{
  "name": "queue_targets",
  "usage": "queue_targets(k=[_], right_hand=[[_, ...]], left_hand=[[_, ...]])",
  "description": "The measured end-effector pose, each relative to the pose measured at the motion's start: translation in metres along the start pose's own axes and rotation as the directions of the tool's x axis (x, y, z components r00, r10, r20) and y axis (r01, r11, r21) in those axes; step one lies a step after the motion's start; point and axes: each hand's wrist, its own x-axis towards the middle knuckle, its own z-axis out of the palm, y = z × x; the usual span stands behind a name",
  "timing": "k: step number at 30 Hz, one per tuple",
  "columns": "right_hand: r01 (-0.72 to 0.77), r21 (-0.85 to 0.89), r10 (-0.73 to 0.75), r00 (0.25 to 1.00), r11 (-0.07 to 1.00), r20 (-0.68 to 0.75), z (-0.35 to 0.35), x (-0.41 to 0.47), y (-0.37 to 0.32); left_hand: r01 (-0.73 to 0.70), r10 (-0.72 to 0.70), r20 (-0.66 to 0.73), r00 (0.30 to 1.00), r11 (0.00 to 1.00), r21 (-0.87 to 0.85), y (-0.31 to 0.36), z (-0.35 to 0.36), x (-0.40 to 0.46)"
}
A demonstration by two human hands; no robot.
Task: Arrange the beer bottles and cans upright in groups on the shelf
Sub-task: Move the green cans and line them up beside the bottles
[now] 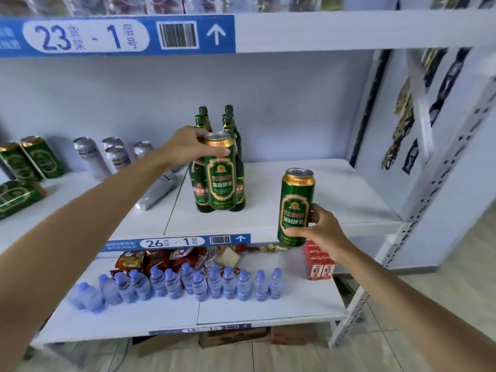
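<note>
Green beer cans are mid-transfer, one in each hand. Left hand [192, 146] has its fingers clamped round the top of a green can [220, 173], held upright just in front of the standing green bottles [230, 157]. Right hand [319, 226] grips a second green can [295, 208] low, at the near edge of the shelf [335, 194]. Next, I judge, both need setting upright side by side right of the bottles. Silver cans [112, 157] and more green cans [29, 162] wait at the far left, several lying down.

Bottles [214, 162] mid-shelf [335, 189], cans [88, 157] left, water bottles [188, 285] below
</note>
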Motion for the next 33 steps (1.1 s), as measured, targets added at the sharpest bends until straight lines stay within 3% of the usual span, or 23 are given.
queue_targets(k=[10, 21, 33], right_hand=[[-0.017, 0.022, 0.018, 0.999, 1.000, -0.033, -0.067, 0.118, 0.015], [-0.049, 0.028, 0.050, 0.998, 0.998, -0.023, -0.078, 0.241, 0.031], [-0.043, -0.046, 0.047, 0.994, 0.998, 0.095, -0.048, 0.347, 0.037]], left_hand=[[-0.067, 0.051, 0.116, 0.992, 0.989, 0.134, 0.053, 0.076, 0.110], [0.158, -0.188, 0.129, 0.974, 0.963, 0.216, 0.037, 0.114, 0.252], [0.332, -0.372, 0.052, 0.927, 0.876, 0.351, -0.011, 0.134, 0.318]])
